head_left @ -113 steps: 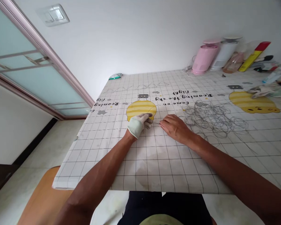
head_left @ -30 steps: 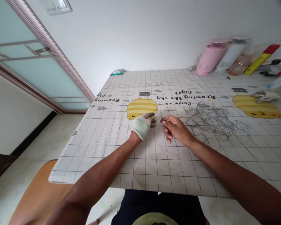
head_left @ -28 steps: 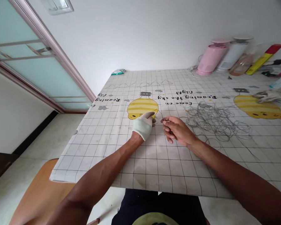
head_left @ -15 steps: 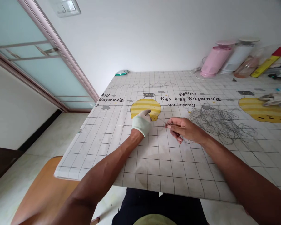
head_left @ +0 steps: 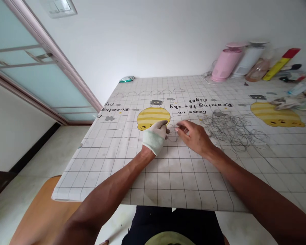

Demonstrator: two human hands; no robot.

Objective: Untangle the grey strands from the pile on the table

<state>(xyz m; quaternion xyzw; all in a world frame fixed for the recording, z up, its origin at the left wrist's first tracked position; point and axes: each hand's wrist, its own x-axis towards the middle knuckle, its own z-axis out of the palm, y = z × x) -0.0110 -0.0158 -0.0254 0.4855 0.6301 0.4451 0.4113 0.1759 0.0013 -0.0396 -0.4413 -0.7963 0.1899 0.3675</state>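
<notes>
My left hand (head_left: 155, 134) wears a white knit glove with dark fingertips. Its thumb and fingers are pinched on a thin wire (head_left: 172, 136), a loop of which shows between my two hands. My bare right hand (head_left: 193, 136) hovers just to the right, thumb and index finger slightly apart, with nothing visible between them. Right of that hand lies a loose tangle of thin grey wire (head_left: 234, 131). Toward the back of the table, several bent wire pieces (head_left: 153, 92) lie in a row.
A checked tablecloth (head_left: 112, 163) with printed cartoon balloons covers the table. At the back right stand a pink cylinder (head_left: 225, 64), a white cylinder (head_left: 247, 61), a bottle and a yellow-red box (head_left: 280, 64). A glove (head_left: 287, 102) lies at right; an orange chair (head_left: 46, 211) stands at left.
My right hand's fingers have parted from the wire they were pinching. My left hand has closed into a pinch, its pointing finger drawn in. The view has shifted slightly.
</notes>
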